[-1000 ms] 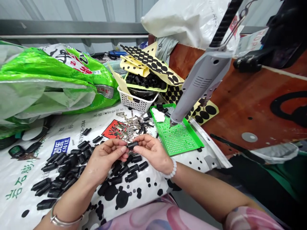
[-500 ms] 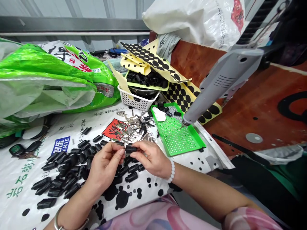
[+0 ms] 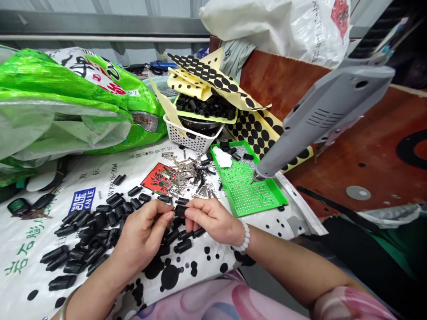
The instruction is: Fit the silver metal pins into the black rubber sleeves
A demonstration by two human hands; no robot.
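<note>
Two hands are in view, both closed in a fingertip pinch on one black plastic sleeve (image 3: pixel 180 211), held just above a printed white woven sack (image 3: pixel 30 262). The left hand (image 3: pixel 142 240) and right hand (image 3: pixel 213 220) meet at the sleeve, fingers curled, neither spread open. Loose black sleeves (image 3: pixel 90 222) lie scattered across the sack, with a heap of metal pins (image 3: pixel 188 175) beyond them. Further along sit a green perforated tray (image 3: pixel 245 195), with the tip of a grey electric screwdriver (image 3: pixel 320 120) hanging just above it, and a white plastic basket (image 3: pixel 190 141). Yellow backing sheets with black dots (image 3: pixel 253 133) overlap a brown wooden worktop (image 3: pixel 347 146). A green woven sack (image 3: pixel 76 106) lies at left; a corrugated metal wall (image 3: pixel 100 6) stands behind.
</note>
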